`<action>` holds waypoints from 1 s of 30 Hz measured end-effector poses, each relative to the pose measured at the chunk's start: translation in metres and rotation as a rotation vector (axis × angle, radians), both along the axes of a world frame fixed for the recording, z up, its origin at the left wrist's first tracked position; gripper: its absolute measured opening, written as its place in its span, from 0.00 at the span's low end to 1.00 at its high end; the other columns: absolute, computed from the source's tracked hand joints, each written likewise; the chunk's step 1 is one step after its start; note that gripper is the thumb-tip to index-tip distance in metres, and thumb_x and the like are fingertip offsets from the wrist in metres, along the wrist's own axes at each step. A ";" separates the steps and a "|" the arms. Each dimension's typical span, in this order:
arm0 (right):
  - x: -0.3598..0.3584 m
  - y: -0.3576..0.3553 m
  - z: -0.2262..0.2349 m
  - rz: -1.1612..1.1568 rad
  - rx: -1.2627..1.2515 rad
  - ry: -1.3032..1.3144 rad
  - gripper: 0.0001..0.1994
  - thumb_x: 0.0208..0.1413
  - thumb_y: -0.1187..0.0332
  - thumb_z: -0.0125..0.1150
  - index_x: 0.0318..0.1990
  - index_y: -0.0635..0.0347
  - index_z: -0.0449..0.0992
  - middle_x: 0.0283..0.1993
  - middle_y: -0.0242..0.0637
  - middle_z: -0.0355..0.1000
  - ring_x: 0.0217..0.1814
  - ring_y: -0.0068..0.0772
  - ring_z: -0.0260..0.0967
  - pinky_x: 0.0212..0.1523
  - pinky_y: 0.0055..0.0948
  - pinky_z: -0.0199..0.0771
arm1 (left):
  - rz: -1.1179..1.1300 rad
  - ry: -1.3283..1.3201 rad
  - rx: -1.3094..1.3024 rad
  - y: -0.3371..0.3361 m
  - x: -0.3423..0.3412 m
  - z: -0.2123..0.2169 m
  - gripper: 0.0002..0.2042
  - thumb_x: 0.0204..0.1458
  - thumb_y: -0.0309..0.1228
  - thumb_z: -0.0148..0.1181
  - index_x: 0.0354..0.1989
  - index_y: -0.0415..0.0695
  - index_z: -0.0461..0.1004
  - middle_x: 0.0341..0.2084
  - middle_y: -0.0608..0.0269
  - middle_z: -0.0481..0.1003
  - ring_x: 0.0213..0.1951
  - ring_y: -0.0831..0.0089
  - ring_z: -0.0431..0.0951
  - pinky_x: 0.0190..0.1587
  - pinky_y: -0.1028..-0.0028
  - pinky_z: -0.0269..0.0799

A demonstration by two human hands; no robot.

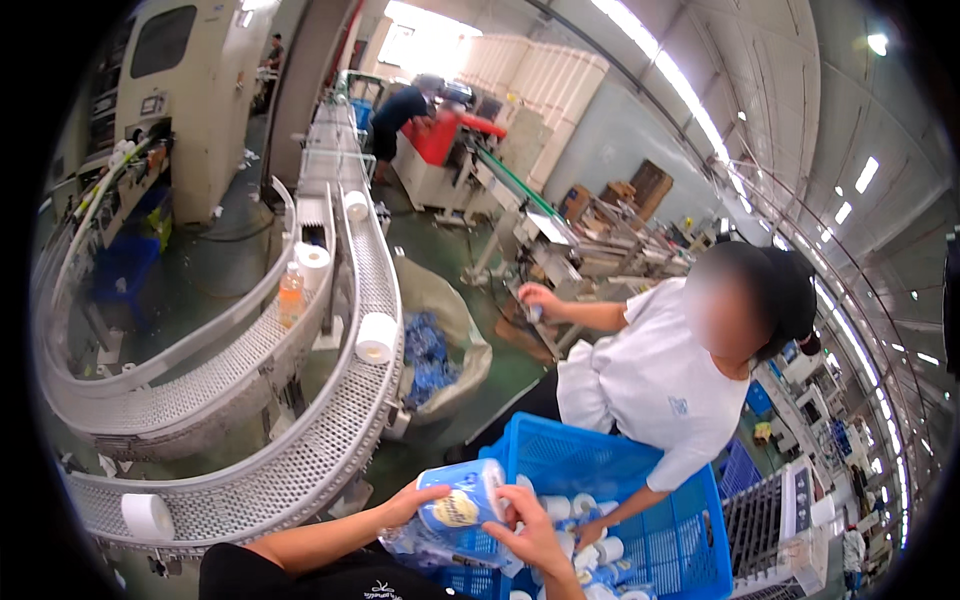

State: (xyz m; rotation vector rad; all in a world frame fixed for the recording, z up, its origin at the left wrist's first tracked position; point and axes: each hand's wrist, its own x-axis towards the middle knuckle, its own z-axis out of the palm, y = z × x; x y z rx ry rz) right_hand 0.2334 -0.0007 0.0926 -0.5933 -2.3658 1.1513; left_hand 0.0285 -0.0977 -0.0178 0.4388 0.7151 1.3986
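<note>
A paper roll in blue printed plastic wrap [462,497] is held between my two hands above the near edge of the blue crate. My left hand [408,503] is closed on its left side, thumb lying over the wrapper. At its right end, my right hand [530,530] grips it with bent fingers. Loose clear-blue plastic film [425,545] hangs below the roll. Inside the blue plastic crate [715,540] lie several small white rolls [608,549], some with blue wrap. A co-worker's hand [592,533] reaches in among them.
A co-worker in a white shirt [655,370] stands across the crate. A curved conveyor [300,490] carries white rolls [147,516] at the left. An orange drink bottle [291,295] stands on the inner conveyor. Beyond is a sack [465,355] of blue film.
</note>
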 end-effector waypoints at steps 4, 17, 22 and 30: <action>-0.044 -0.011 -0.024 0.133 0.279 0.012 0.27 0.47 0.65 0.69 0.56 0.60 0.69 0.54 0.46 0.67 0.52 0.42 0.68 0.41 0.32 0.74 | -0.004 -0.060 -0.170 -0.031 -0.043 -0.001 0.29 0.57 0.48 0.52 0.60 0.39 0.63 0.51 0.52 0.73 0.48 0.63 0.77 0.52 0.65 0.73; -0.139 -0.028 -0.074 0.166 -0.075 0.361 0.13 0.50 0.72 0.68 0.25 0.60 0.66 0.20 0.21 0.54 0.25 0.12 0.54 0.24 0.16 0.55 | 0.621 -0.245 -0.034 -0.087 -0.049 0.002 0.27 0.53 0.48 0.52 0.56 0.41 0.66 0.48 0.52 0.75 0.48 0.58 0.76 0.54 0.60 0.70; -0.129 -0.043 -0.083 0.149 -0.312 0.166 0.16 0.55 0.72 0.64 0.23 0.56 0.61 0.19 0.19 0.56 0.22 0.09 0.51 0.21 0.16 0.50 | 0.722 -0.207 -0.006 -0.084 -0.043 -0.011 0.28 0.54 0.50 0.51 0.57 0.42 0.66 0.49 0.53 0.74 0.49 0.59 0.75 0.54 0.60 0.70; -0.121 -0.017 -0.090 0.035 -0.696 0.353 0.15 0.54 0.71 0.64 0.48 0.60 0.69 0.42 0.29 0.66 0.39 0.18 0.62 0.37 0.18 0.68 | 0.592 -0.216 -0.081 -0.089 -0.031 -0.025 0.31 0.52 0.49 0.53 0.60 0.41 0.63 0.53 0.51 0.71 0.52 0.56 0.73 0.56 0.58 0.69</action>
